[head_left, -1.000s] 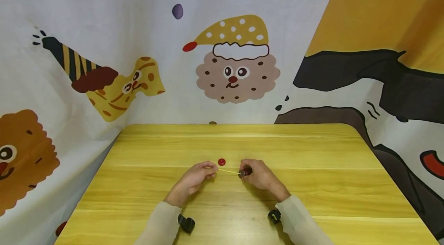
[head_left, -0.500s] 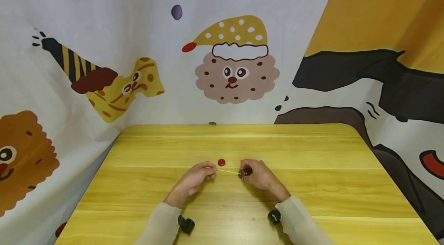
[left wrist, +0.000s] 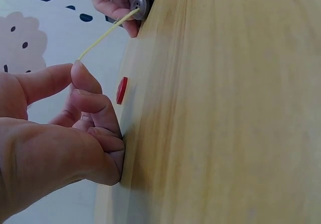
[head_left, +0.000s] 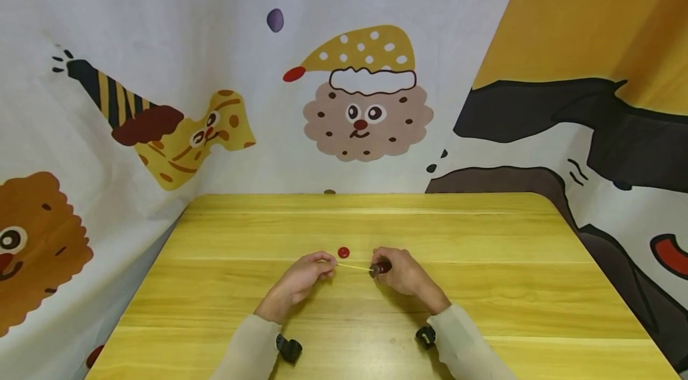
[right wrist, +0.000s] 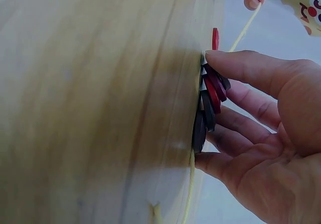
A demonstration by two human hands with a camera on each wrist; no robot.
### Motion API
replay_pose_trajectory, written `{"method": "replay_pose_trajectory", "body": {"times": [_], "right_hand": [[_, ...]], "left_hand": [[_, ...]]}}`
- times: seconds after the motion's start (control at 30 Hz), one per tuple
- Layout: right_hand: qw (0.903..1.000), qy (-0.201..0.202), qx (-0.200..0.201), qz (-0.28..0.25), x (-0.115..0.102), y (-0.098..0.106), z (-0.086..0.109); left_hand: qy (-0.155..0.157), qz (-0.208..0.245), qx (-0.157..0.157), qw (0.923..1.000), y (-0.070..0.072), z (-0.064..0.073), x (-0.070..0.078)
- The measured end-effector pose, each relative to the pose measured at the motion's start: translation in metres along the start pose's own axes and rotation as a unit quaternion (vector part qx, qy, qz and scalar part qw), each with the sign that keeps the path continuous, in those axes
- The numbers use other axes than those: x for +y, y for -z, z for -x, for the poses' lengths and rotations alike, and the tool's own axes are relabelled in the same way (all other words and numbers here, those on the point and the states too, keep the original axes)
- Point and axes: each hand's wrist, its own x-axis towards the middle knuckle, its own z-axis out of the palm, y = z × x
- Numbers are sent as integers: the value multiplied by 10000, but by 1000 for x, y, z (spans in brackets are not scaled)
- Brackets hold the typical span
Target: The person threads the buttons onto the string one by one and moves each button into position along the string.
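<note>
In the head view my left hand (head_left: 301, 277) pinches one end of a thin yellow string (head_left: 353, 266) between thumb and index finger. The string runs fairly straight across to my right hand (head_left: 404, 272), whose fingers grip a row of dark and red buttons (right wrist: 214, 94). In the left wrist view the string passes into a hole of the grey end button (left wrist: 141, 7). A loose red button (head_left: 343, 253) lies on the table just beyond the string, touched by neither hand. From the row's other end, a tail of string (right wrist: 190, 184) hangs out in the right wrist view.
Both hands are low over a wood-grain table (head_left: 344, 332). A white curtain (head_left: 258, 153) with cartoon prints hangs behind its far edge and along the sides. Dark camera mounts (head_left: 290, 349) sit on the wrists.
</note>
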Motion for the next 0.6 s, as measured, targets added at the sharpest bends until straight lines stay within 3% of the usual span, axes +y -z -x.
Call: {"method": "replay_pose_trajectory", "body": {"times": [0.27,0.6], "right_hand": [[10000,60,-44,11,0,-1,-1],[9970,-108,218,-738,-8,-3,-2]], "left_hand": [[-3,15,32,10000,0,2,0],[-89,-37,42,9999,-2,1,-1]]}}
